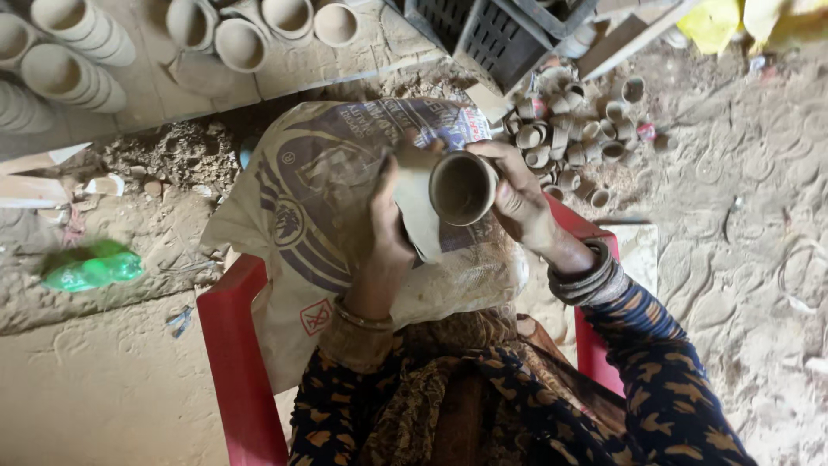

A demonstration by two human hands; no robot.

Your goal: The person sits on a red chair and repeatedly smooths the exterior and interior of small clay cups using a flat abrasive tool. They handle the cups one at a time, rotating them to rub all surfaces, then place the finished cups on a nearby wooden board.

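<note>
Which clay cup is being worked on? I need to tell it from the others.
Above the red chair, over the printed sack, both hands meet. The clay cup sits between the left hand and right hand, the only one held.

Dirt-floored pottery workshop: rows of unfired clay cups [78, 52], heaped small pots [569, 129], clay rubble [172, 151].

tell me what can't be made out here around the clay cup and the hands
Head view only:
- Clay cup: its base and far side are covered by the left hand and right hand.
- Right hand: fingertips hidden behind the cup.
- Printed sack: what lies under it is hidden.
- Stacked cups: cut off by the top edge.
</note>
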